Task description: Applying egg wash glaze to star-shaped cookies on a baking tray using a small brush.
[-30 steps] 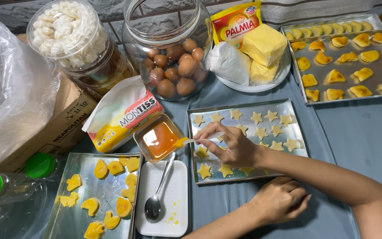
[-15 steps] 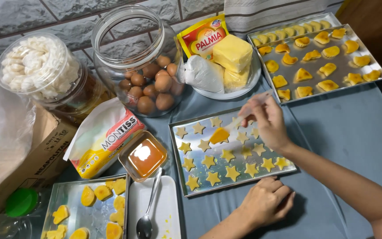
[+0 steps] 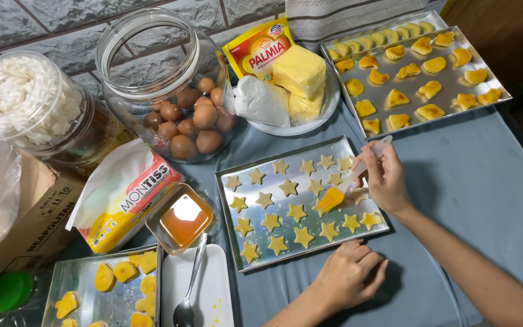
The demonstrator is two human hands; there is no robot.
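Note:
My right hand (image 3: pixel 387 178) holds a pastry brush with a clear handle. Its yellow bristles (image 3: pixel 332 198) touch a star-shaped cookie on the right side of the middle baking tray (image 3: pixel 227 181), which carries several pale star cookies (image 3: pixel 296 212). My left hand (image 3: pixel 345 277) rests on the blue-grey cloth at the tray's near edge, fingers curled, holding nothing. A small square dish of orange egg wash (image 3: pixel 180 219) stands to the tray's left.
A glass jar of brown eggs (image 3: pixel 180 115) and a jar of white crackers (image 3: pixel 22 103) stand at the back. A plate holds a yellow margarine block (image 3: pixel 299 71). Glazed cookie trays sit far right (image 3: pixel 491 91) and near left (image 3: pixel 68 275). A spoon (image 3: pixel 190 284) lies on a white tray.
My right hand carried the brush from the egg wash dish across the star tray to its right side. My left hand stayed at the near edge. The view shifted.

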